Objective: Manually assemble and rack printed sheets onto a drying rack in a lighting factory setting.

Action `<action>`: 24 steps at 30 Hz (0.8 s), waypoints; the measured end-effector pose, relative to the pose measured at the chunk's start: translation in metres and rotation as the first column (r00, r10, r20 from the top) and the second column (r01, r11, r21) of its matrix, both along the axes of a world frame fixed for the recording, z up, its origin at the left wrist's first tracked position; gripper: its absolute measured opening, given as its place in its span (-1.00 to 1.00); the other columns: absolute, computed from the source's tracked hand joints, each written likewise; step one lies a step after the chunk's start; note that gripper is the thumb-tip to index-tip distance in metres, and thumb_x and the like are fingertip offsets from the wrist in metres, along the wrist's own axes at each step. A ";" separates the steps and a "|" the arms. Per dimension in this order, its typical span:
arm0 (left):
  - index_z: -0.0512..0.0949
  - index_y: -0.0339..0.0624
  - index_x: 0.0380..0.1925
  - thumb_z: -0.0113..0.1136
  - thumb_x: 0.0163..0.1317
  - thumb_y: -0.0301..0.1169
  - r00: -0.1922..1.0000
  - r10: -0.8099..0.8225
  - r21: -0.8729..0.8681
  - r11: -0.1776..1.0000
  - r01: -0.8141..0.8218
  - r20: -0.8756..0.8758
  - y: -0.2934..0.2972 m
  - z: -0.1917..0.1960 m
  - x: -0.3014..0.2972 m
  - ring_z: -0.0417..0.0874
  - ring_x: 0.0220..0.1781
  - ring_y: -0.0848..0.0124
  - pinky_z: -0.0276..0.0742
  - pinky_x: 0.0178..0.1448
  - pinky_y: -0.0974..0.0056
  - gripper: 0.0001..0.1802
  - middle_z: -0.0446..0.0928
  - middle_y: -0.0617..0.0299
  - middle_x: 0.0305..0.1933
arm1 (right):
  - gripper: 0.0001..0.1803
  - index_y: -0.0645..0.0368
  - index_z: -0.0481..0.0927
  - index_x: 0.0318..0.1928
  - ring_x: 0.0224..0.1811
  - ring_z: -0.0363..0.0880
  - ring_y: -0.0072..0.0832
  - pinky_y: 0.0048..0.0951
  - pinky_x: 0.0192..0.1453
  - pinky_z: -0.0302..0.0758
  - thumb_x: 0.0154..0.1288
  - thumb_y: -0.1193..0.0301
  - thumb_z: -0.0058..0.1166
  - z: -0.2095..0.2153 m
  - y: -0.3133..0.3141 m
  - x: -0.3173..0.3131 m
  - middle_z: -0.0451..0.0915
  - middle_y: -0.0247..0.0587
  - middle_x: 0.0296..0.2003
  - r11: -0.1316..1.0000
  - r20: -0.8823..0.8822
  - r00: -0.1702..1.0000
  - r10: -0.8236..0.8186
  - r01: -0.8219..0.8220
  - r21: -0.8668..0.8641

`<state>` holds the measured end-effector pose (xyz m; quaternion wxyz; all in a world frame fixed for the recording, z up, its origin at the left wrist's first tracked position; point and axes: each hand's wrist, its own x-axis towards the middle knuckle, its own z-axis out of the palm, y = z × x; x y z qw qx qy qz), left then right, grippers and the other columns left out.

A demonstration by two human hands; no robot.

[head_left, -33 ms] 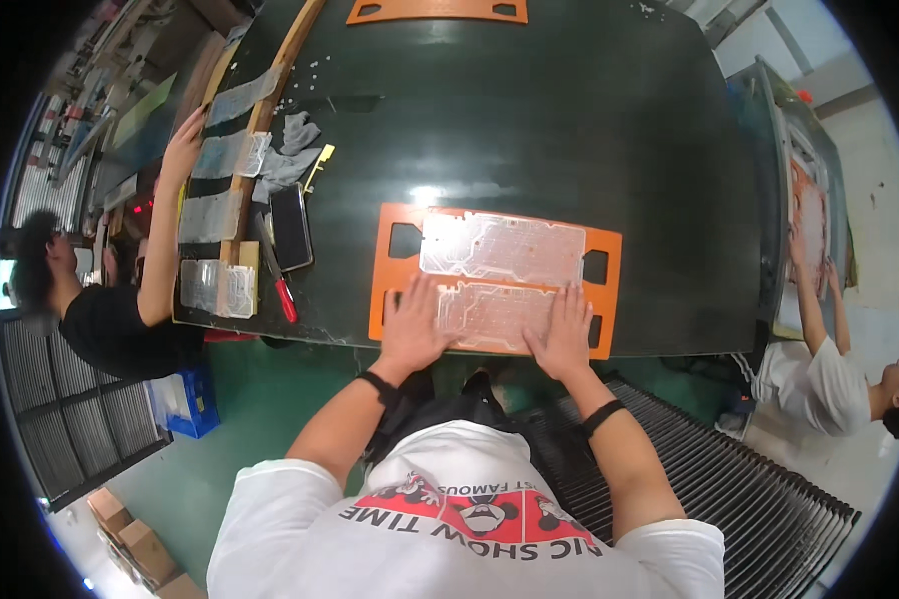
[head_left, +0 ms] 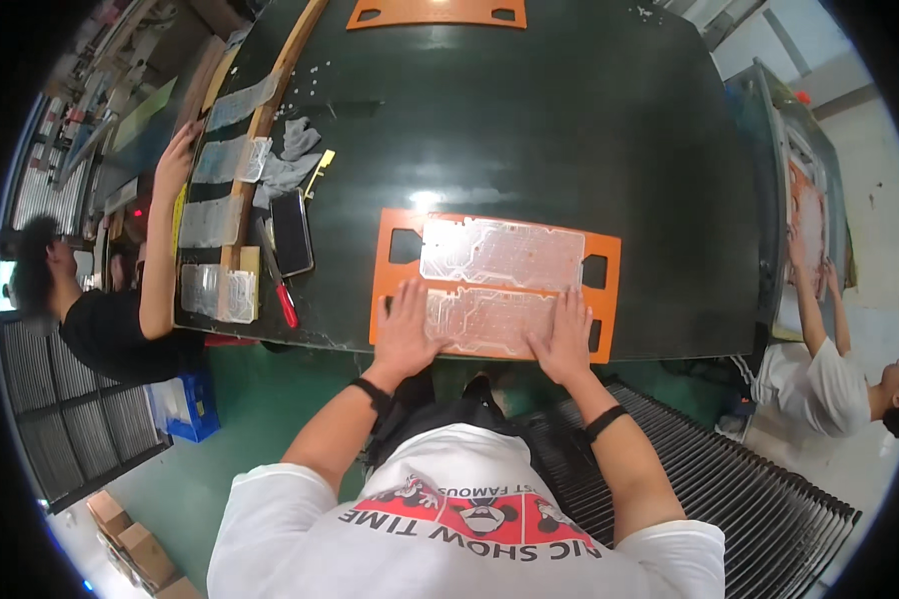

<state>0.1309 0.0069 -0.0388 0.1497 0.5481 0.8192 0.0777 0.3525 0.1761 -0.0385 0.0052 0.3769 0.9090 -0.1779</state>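
An orange plate [head_left: 388,290] with cut-out holes lies at the table's near edge. Two clear flexible circuit sheets with pale printed traces rest on it: a far sheet [head_left: 502,252] and a near sheet [head_left: 484,321]. My left hand [head_left: 405,329] lies flat over the near sheet's left end, fingers stretched forward. At that sheet's right end my right hand [head_left: 566,334] is also flat, fingertips up by the gap between the sheets. Neither hand grips anything; the palms cover the near sheet's lower corners.
To the left are a dark phone [head_left: 291,232], a red-handled tool [head_left: 286,304], grey cloth [head_left: 288,160] and a wooden strip [head_left: 255,150] with several clear sheets. Another orange plate [head_left: 435,12] lies at the far edge. Co-workers are at both sides; a black ribbed rack [head_left: 709,479] stands lower right.
The near sheet has slid slightly left on the orange plate, and my left hand has shifted a little left with it. My right hand has barely moved.
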 end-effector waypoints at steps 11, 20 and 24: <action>0.07 -0.41 0.25 0.02 0.06 0.15 0.998 0.002 0.014 1.000 -0.001 -0.059 0.070 -0.005 -0.021 -0.09 0.45 0.09 -0.16 0.38 -0.12 -0.04 -0.01 -0.09 0.38 | -0.29 0.44 0.17 0.20 0.36 -0.03 0.03 -0.02 0.39 -0.09 0.16 0.21 0.03 0.004 0.028 -0.109 0.07 0.25 0.27 0.952 -0.309 0.902 0.300 -0.304 0.035; 0.09 -0.42 0.25 0.00 0.06 0.18 0.969 0.126 -0.218 0.961 -0.173 -0.211 0.121 0.009 0.024 -0.02 0.42 0.04 -0.15 0.37 -0.14 -0.03 0.05 -0.14 0.36 | -0.12 0.51 -0.02 0.27 0.41 -0.23 0.02 0.02 0.41 -0.26 0.17 0.07 -0.06 -0.013 0.077 -0.045 -0.09 0.25 0.32 0.986 -0.039 0.994 -0.105 0.109 0.123; 0.14 -0.38 0.24 0.02 0.06 0.16 0.978 -0.191 0.157 0.972 0.177 0.084 0.160 -0.004 0.040 -0.01 0.43 0.08 -0.13 0.38 -0.12 -0.07 0.09 -0.10 0.35 | -0.13 0.52 0.01 0.26 0.40 -0.18 0.02 0.03 0.40 -0.20 0.16 0.07 -0.05 -0.007 0.073 -0.057 -0.05 0.24 0.31 0.983 -0.056 0.997 -0.061 0.069 0.169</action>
